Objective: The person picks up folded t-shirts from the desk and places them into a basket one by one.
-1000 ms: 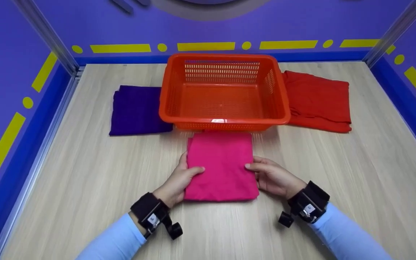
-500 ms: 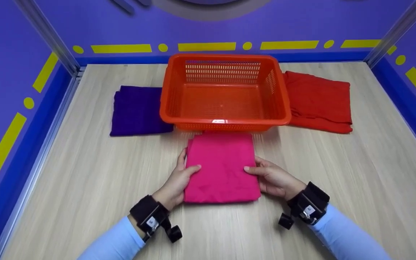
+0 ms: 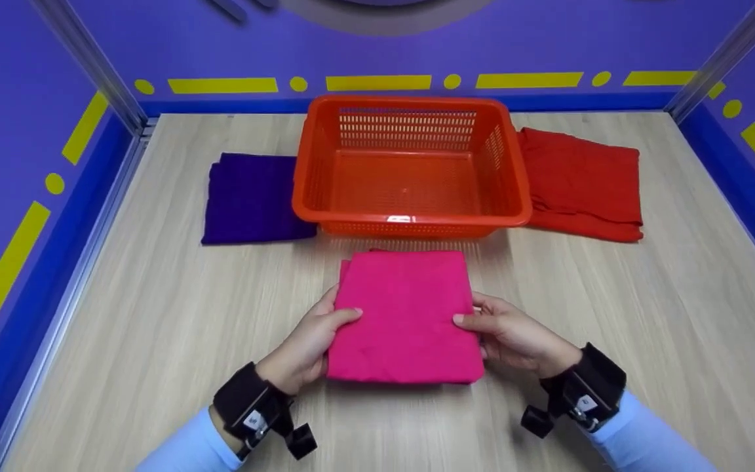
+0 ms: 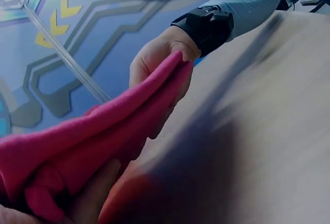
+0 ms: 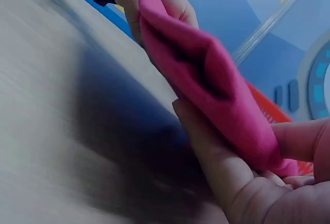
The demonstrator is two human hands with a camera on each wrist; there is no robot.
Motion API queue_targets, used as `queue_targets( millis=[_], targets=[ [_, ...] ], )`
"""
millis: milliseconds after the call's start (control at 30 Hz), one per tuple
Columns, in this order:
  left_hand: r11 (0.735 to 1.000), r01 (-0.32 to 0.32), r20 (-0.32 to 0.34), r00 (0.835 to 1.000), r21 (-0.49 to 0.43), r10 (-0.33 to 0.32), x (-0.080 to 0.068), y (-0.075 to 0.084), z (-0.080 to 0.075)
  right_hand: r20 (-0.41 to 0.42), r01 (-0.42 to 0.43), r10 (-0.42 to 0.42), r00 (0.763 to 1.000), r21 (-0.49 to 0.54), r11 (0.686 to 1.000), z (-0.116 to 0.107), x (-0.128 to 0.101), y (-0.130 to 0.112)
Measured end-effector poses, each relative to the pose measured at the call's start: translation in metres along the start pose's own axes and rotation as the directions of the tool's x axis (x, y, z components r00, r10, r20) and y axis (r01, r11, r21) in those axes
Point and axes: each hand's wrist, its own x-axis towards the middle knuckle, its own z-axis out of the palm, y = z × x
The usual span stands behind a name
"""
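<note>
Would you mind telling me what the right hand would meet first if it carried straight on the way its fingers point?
The right hand points leftward across the pink cloth it grips, so probably the left hand holding the opposite edge.

Wore light blue long sleeves [image 3: 184, 452] on both arms. Black padded wrist straps [image 3: 246, 406], each with a small white label and a black knob-like camera mount [image 3: 301, 440] beneath. Bare hands.
</note>
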Motion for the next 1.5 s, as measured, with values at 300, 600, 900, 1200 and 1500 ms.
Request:
queue_targets(
  millis=[300,600,900,1200,1500],
  targets=[
    [0.998,-0.052,0.178,0.983,0.033,0.045,-0.029,0.038,0.019,0.069,0.023,-0.019,0.997,-0.059,0.998,0.019,-0.034,-0.037],
    [0.991,-0.109,0.274,0.958,0.079,0.083,-0.031,0.088,0.031,0.092,0.085,-0.071,0.993,-0.162,0.983,0.031,-0.048,-0.087],
    [0.953,-0.281,0.229,0.941,0.114,0.25,0.019,0.126,0.03,-0.004,0.195,-0.202,0.979,-0.239,0.951,0.026,-0.013,-0.139],
    [0.884,-0.367,0.105,0.93,0.29,0.352,0.079,0.142,0.021,-0.116,0.221,-0.229,0.966,-0.077,0.972,-0.001,0.046,-0.163],
    [0.688,-0.302,0.03,0.925,0.66,0.378,0.131,0.146,0.017,-0.316,0.136,-0.162,0.935,-0.102,0.985,-0.018,0.091,-0.175]
  ],
)
